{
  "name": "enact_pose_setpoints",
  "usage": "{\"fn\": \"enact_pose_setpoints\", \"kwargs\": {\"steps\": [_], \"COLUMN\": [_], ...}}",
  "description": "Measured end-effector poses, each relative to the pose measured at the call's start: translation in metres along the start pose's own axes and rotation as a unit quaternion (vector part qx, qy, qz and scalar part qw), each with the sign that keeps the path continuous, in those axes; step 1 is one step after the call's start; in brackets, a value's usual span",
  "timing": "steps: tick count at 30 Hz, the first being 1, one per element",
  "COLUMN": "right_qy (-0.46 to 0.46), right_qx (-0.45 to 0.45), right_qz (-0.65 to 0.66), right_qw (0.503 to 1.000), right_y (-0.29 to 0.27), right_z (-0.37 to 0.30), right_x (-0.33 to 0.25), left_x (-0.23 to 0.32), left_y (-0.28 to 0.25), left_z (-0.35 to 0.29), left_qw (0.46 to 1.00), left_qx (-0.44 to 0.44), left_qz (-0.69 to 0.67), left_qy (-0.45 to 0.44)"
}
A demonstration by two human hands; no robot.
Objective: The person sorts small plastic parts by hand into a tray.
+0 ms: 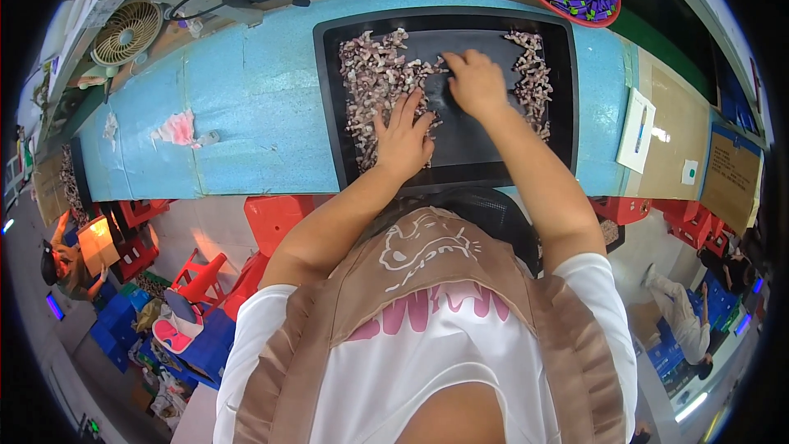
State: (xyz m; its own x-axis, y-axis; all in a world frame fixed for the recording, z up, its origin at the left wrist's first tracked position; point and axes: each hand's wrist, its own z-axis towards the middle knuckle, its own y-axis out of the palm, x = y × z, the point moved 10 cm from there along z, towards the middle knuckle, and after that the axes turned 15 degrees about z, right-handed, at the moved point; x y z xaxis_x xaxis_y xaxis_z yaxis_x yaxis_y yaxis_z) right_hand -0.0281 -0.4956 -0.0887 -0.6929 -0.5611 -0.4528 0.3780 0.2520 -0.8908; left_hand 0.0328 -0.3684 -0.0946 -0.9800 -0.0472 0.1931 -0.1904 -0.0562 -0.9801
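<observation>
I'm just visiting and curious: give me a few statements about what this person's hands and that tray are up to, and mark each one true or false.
1. Both hands are inside the black tray. True.
2. The small pieces are bright green. False: they look pinkish-brown.
3. The left hand lies flat with fingers spread. True.
4. The tray sits on a red table. False: it rests on a blue surface.
5. The right hand holds a fan. False: the fan stands far left.

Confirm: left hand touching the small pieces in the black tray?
Touching. Head view shows the left hand flat in the black tray, fingers spread over the pile of small pinkish pieces.
</observation>
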Motion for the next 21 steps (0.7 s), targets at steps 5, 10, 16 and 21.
{"fn": "enact_pose_setpoints", "kwargs": {"steps": [5,10,16,21], "right_qy": [0.027,0.145,0.136,0.087], "right_qx": [-0.070,0.085,0.017,-0.048], "right_qz": [-0.006,-0.024,0.192,0.446], "right_qw": [0.997,0.985,0.972,0.890], "right_y": [0.027,-0.066,-0.040,0.009], "right_z": [0.005,-0.027,-0.054,-0.046], "right_x": [0.013,0.070,0.056,-0.022], "left_x": [0.000,-0.009,-0.024,-0.034], "left_y": [-0.001,-0.009,-0.029,-0.035], "left_z": [0.002,-0.002,0.001,0.003], "left_qw": [1.000,0.996,0.975,0.959], "left_qx": [-0.009,0.034,0.121,0.152], "left_qz": [-0.019,-0.080,-0.171,-0.229], "left_qy": [-0.005,-0.018,-0.075,-0.063]}}
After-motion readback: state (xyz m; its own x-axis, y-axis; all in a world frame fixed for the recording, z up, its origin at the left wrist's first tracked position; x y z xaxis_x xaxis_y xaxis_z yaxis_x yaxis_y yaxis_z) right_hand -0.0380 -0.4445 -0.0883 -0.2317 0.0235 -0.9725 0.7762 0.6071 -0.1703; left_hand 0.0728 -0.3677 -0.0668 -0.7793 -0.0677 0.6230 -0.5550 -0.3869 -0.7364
